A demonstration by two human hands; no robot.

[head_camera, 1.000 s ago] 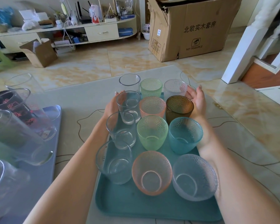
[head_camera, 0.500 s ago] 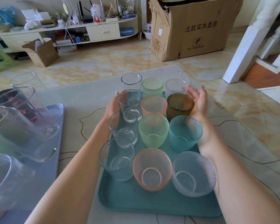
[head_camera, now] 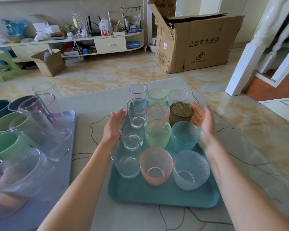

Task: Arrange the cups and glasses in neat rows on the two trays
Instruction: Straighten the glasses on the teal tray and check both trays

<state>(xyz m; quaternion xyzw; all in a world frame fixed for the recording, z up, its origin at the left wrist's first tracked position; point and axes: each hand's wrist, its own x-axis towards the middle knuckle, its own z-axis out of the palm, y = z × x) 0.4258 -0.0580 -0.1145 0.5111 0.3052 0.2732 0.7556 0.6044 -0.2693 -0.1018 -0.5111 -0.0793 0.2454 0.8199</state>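
Teal tray (head_camera: pixel 157 195): lies at the near middle of the table (head_camera: pixel 97 104). I count twelve vessels on it in three columns of four, standing upright.
- Left column: four clear glasses, the farthest (head_camera: pixel 138 92), the nearest (head_camera: pixel 126 160).
- Middle column, far to near: green cup (head_camera: pixel 157 96), pink cup (head_camera: pixel 158 112), green cup (head_camera: pixel 157 133), pink cup (head_camera: pixel 156 165).
- Right column, far to near: frosted clear cup (head_camera: pixel 178 97), brown cup (head_camera: pixel 181 114), blue cup (head_camera: pixel 185 136), frosted clear cup (head_camera: pixel 191 170).

Grey tray (head_camera: pixel 45 194): at the table's left edge, carrying tall clear glasses (head_camera: pixel 40 117) and mugs (head_camera: pixel 3 144).

My left hand (head_camera: pixel 114 126): fingers straight, palm inward, just beside the left column; I cannot tell whether it touches.

My right hand (head_camera: pixel 203 122): flat and relaxed, palm inward, just beside the brown and blue cups, holding nothing.
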